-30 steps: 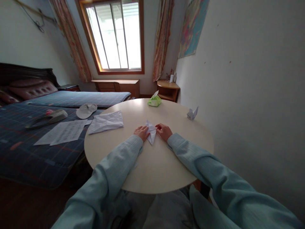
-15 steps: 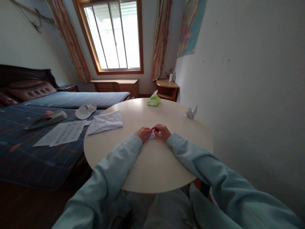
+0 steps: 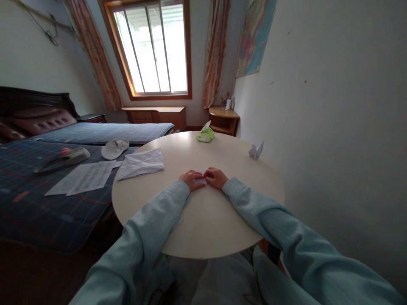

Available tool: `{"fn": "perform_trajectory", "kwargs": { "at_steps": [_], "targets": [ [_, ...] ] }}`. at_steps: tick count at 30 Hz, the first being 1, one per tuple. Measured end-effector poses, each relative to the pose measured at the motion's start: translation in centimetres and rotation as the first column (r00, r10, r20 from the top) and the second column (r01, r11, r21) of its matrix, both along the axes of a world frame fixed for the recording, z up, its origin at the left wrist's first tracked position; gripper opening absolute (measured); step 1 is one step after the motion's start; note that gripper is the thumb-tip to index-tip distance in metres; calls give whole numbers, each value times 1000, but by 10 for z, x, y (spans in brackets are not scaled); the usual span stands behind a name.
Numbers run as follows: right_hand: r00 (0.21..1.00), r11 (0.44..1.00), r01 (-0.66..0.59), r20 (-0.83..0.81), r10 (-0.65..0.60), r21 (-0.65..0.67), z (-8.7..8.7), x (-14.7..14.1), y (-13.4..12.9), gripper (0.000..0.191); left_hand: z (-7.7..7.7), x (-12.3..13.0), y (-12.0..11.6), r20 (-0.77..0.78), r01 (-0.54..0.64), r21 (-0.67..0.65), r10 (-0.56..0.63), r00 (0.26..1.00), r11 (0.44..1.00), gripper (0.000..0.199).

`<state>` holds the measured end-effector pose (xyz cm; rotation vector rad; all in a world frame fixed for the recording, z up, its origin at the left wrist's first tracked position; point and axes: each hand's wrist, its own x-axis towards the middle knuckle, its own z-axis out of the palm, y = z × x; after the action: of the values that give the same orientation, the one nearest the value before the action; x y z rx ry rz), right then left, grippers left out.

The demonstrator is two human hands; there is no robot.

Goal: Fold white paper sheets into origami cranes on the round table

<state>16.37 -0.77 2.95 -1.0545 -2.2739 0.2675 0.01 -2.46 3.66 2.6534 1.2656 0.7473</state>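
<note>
Head view: the folded paper [image 3: 200,181] is seen on the table [image 3: 206,224], between the hands, equally near. It is held under the left hand [image 3: 191,179], thumb and fingers slightly parted, and pinched by the right hand [image 3: 216,177]. Long axis cannot be told.

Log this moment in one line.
left hand: on white paper | right hand: at same paper | paper: mostly covered | tissue pack: far side of table

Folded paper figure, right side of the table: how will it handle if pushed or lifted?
The folded paper figure is probably very light, as it looks like just thin paper. Its raised points would likely bend under a firm squeeze. Pushed, it should slide or tip rather than roll, given its angular shape on the smooth-looking table.
</note>
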Motion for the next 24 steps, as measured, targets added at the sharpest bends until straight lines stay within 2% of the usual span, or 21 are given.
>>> {"fn": "perform_trajectory", "kwargs": {
  "at_steps": [3, 9, 12, 17, 20, 24],
  "targets": [
    [1000, 1000, 20, 2, -20, -7, 0, 1, 2, 13, -1, 0, -1, 34, -4, -25, 5, 999, 1000, 35],
    [1000, 1000, 20, 12, -20, 13, 3, 1, 1, 14, -6, 0, 7, 78, 27, -6, -26, 997, 1000, 25],
    [1000, 1000, 3, 23, -3, 6, 5, 1, -1, 18, -8, 0, 10, 63, -24, -20, 25, 998, 1000, 20],
    [1000, 1000, 10, 18, -10, -2, 4, 1, -1, 10, -7, -1, 10, 39, -133, -33, 135, 990, 991, 20],
    [998, 998, 57, -12, -57, 37, 3, 1, 1, 16, -8, -1, 10, 58, -80, -34, 82, 995, 996, 17],
    [987, 983, 161, -29, -159, 88, 0, 3, 4, 23, -11, 0, 10, 101, 87, -7, -86, 991, 996, 18]
  ]
}}
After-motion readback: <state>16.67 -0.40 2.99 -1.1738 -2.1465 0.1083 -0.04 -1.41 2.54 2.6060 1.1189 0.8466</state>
